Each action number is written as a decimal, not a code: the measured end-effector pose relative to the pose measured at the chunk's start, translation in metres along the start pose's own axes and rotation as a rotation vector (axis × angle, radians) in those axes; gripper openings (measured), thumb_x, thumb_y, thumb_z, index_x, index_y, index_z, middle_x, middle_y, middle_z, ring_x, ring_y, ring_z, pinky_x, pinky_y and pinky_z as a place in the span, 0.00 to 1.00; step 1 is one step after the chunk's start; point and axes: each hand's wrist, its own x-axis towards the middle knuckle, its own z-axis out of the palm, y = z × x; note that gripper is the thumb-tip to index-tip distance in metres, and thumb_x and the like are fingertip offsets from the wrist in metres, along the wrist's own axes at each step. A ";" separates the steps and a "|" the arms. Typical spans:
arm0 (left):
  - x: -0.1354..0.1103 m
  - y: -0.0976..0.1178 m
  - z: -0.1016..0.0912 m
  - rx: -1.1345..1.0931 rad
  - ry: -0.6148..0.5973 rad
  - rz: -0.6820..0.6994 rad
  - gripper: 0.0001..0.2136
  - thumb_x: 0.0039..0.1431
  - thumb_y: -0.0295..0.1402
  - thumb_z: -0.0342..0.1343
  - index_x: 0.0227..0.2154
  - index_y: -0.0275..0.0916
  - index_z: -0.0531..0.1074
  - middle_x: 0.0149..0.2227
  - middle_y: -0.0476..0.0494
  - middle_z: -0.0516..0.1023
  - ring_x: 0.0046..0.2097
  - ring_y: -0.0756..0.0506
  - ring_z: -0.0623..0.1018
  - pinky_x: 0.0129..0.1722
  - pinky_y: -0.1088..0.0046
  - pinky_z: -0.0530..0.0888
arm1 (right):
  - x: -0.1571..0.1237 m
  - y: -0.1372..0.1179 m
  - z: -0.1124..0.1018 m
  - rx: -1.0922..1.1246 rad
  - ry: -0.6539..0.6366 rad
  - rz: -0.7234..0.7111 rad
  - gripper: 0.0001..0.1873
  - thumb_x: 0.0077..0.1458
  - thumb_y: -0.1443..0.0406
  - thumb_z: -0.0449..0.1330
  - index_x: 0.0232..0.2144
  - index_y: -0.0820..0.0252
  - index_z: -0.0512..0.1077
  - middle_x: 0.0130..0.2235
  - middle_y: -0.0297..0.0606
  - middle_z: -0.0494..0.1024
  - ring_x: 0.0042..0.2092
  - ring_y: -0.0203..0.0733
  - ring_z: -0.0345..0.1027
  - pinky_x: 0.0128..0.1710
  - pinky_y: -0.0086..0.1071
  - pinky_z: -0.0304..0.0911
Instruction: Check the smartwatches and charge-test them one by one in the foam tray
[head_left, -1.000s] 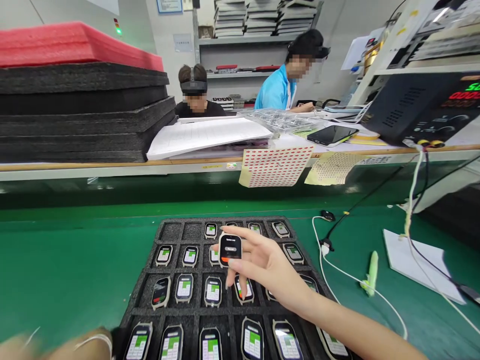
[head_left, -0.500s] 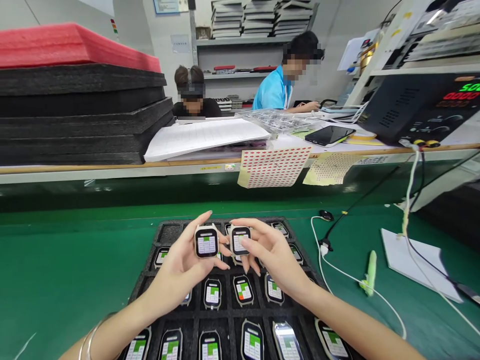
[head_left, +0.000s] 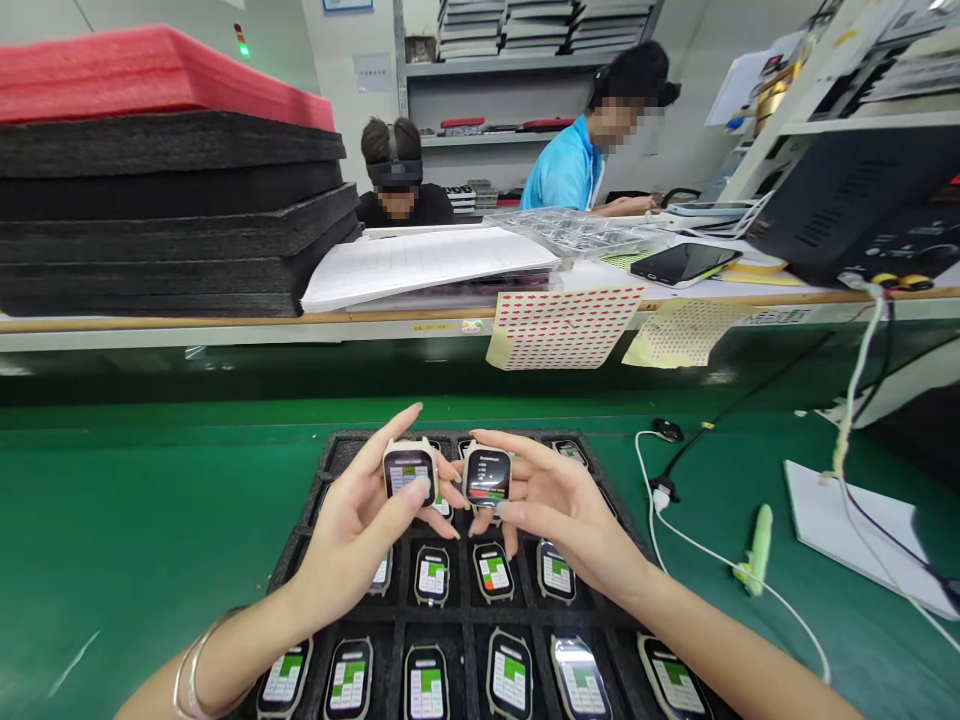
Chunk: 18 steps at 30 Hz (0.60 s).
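My left hand [head_left: 360, 535] holds a beige smartwatch body [head_left: 409, 470] with a lit screen, thumb resting on its face. My right hand [head_left: 559, 510] holds a second smartwatch body [head_left: 487, 476] with a dark screen and a red bar, thumb at its lower edge. Both watches are side by side, raised above a black foam tray [head_left: 337, 455] on the green belt. The tray's pockets hold several more watch bodies [head_left: 432, 575] with green-and-white screens. Bangles circle my left wrist.
A white cable [head_left: 705, 560] and a green-tipped connector [head_left: 759, 545] lie right of the tray, with a white sheet [head_left: 847, 525] beyond. Stacked black and red foam [head_left: 165, 200], sticker sheets [head_left: 562, 325] and a phone [head_left: 686, 262] sit on the raised shelf. Two people work behind it.
My left hand came up from the lower left with a watch and joined the right hand's watch above the tray. My left thumb now rests on its watch's screen, and the right watch's display changed.
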 end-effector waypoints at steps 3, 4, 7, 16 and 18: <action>0.000 0.001 -0.003 -0.060 -0.061 0.015 0.26 0.59 0.26 0.54 0.60 0.43 0.56 0.44 0.40 0.73 0.42 0.43 0.76 0.37 0.68 0.78 | 0.000 0.002 0.003 -0.019 0.034 -0.009 0.25 0.54 0.68 0.63 0.54 0.56 0.66 0.41 0.43 0.77 0.33 0.43 0.75 0.22 0.29 0.72; 0.000 0.001 -0.003 -0.070 -0.081 0.022 0.28 0.58 0.24 0.55 0.61 0.43 0.56 0.45 0.40 0.73 0.43 0.43 0.75 0.38 0.68 0.77 | 0.000 0.003 0.003 -0.022 0.043 -0.005 0.25 0.55 0.68 0.63 0.54 0.57 0.66 0.41 0.43 0.77 0.33 0.42 0.75 0.22 0.28 0.72; 0.000 0.001 -0.001 -0.063 -0.097 0.029 0.32 0.55 0.22 0.57 0.61 0.43 0.54 0.46 0.40 0.72 0.45 0.43 0.75 0.41 0.68 0.76 | 0.001 0.006 0.002 0.003 0.036 -0.004 0.26 0.54 0.69 0.63 0.55 0.57 0.65 0.42 0.43 0.77 0.33 0.43 0.75 0.22 0.28 0.72; -0.003 -0.001 0.005 0.046 -0.021 0.030 0.28 0.60 0.24 0.54 0.61 0.44 0.54 0.42 0.42 0.73 0.40 0.46 0.76 0.37 0.70 0.78 | 0.001 0.006 -0.003 0.008 0.058 -0.022 0.16 0.59 0.64 0.59 0.49 0.59 0.70 0.29 0.38 0.76 0.26 0.43 0.75 0.18 0.27 0.68; -0.004 -0.002 0.004 0.030 -0.049 0.043 0.27 0.60 0.25 0.54 0.61 0.43 0.55 0.43 0.41 0.73 0.41 0.45 0.75 0.37 0.69 0.78 | 0.001 0.007 -0.003 -0.027 0.072 -0.025 0.14 0.60 0.64 0.58 0.48 0.58 0.70 0.26 0.35 0.74 0.24 0.42 0.75 0.16 0.25 0.66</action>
